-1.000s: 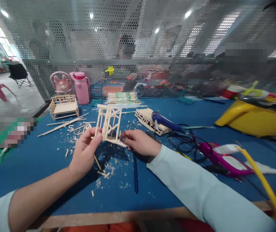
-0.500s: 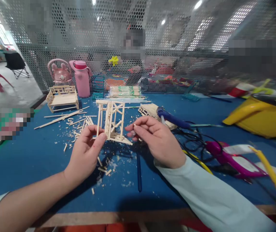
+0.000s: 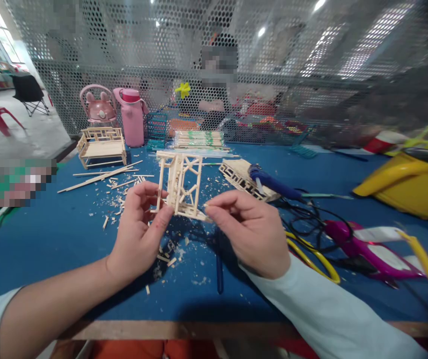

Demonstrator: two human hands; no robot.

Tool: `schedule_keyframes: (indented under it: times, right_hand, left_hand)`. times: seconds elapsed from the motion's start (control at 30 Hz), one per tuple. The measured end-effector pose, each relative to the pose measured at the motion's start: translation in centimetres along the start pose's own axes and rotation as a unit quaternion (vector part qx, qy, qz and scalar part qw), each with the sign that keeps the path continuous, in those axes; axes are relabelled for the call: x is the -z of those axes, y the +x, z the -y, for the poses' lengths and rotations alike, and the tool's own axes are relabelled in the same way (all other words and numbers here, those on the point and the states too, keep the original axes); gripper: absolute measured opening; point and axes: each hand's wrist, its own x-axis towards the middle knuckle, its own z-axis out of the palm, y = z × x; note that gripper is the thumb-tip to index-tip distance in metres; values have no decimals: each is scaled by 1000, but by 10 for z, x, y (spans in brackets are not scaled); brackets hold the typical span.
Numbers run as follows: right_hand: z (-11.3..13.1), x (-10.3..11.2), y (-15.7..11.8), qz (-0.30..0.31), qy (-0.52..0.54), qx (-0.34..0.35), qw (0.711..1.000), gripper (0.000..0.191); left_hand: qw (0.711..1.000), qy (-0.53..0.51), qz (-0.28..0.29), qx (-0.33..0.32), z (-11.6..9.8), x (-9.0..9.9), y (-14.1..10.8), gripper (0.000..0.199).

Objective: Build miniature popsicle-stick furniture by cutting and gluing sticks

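Observation:
A small frame of thin wooden sticks (image 3: 187,182), with crossed struts on one side, is held up over the blue table. My left hand (image 3: 141,224) is closed on its lower left part, thumb in front. My right hand (image 3: 251,229) is pinched at the frame's lower right corner; a tiny pale bit shows at the fingertips, too small to name. Wood scraps (image 3: 167,257) and shavings lie beneath the hands. A dark blue stick-like tool (image 3: 219,267) lies just below my right hand.
A miniature wooden bench (image 3: 102,147) and a pink bottle (image 3: 133,119) stand back left. Beyond my right hand are another wooden piece (image 3: 242,174), a blue glue gun (image 3: 274,183), tangled cables and a purple tool (image 3: 371,252). A perforated metal screen (image 3: 124,60) closes the back.
My right hand has come in to the frame's lower right corner, its fingers closing from a looser pinch. My left hand still holds the frame. The whole view has shifted slightly.

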Motion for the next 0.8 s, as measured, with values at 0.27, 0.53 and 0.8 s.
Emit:
schedule_keyframes:
  times: [0.27,0.53,0.8]
  right_hand:
    - [10,-17,-6,-63,-151,77,983,13]
    - [9,-18,-4,-75,-179,107,975,12]
    - [9,-18,-2,-82,-189,115,972,13]
  left_hand:
    - [1000,-11,8,-7,-3,-1,-3,17]
    - [1000,-9,13,5,-4,0,-3,14]
    - [1000,-3,18,9,-3,0,-3,13]
